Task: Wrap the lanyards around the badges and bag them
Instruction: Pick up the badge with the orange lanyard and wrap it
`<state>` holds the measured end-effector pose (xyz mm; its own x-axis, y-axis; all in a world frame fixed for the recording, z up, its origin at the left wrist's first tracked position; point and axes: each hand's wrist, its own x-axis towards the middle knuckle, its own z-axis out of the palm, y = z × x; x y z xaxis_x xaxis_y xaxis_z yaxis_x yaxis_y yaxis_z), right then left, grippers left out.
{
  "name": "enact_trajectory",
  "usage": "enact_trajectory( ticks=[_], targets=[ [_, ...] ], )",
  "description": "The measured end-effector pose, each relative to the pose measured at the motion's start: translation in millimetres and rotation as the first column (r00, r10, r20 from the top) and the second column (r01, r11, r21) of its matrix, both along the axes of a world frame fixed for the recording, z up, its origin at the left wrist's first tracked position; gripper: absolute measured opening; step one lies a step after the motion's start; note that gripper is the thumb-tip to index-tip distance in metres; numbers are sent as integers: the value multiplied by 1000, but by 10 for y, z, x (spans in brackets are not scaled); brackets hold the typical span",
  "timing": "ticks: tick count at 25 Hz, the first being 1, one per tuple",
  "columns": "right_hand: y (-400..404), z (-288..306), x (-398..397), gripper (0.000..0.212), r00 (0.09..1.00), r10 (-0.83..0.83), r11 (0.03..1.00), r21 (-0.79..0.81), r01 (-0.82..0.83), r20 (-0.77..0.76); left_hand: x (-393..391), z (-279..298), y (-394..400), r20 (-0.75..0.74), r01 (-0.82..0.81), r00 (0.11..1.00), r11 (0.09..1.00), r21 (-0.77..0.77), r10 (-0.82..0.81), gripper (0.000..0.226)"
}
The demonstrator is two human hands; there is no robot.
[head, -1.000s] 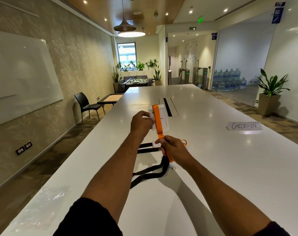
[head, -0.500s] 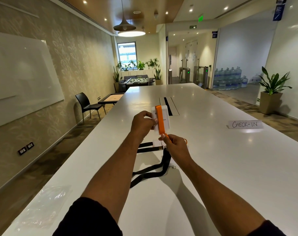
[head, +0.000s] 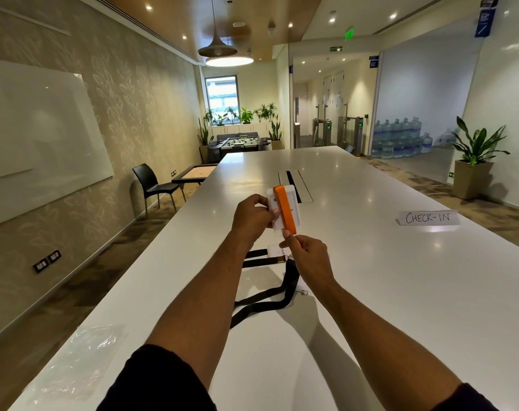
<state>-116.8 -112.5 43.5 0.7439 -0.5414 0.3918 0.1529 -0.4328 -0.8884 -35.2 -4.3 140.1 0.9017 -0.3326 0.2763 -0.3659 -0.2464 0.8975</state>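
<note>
The left hand (head: pixel 253 215) is closed on the left edge of a white badge (head: pixel 283 207), held upright above the table (head: pixel 370 292), thumb and fingers pinching it from either side. An orange lanyard (head: pixel 284 209) runs lengthwise over the badge's face from its top edge down past its bottom edge. The right hand (head: pixel 310 258), just below the badge, is closed with thumb and forefinger nipped together on the lanyard's lower end; the other fingers curl in, and whether they touch the strap cannot be told.

Below the badge, on the table, lies a second badge (head: pixel 277 252), partly hidden by the right hand, with a black lanyard (head: pixel 270 298) trailing from it in loops toward the person. A clear bag (head: pixel 74 357) lies flat at the table's near left corner, well apart from the badge. To the right of the badge, well apart, stands a folded card (head: pixel 427 218) lettered CHECK-IN. Just beyond the badge a slotted panel (head: pixel 295 185) is set into the table.
</note>
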Motion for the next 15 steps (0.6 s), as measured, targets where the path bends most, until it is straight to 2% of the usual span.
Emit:
enact_trajectory(
  ticks=[15],
  targets=[
    [30,-146,-72,37,964,259,961,81,-263,64,117,39,76,-163,-21,987,995,-94,6,20]
  ],
)
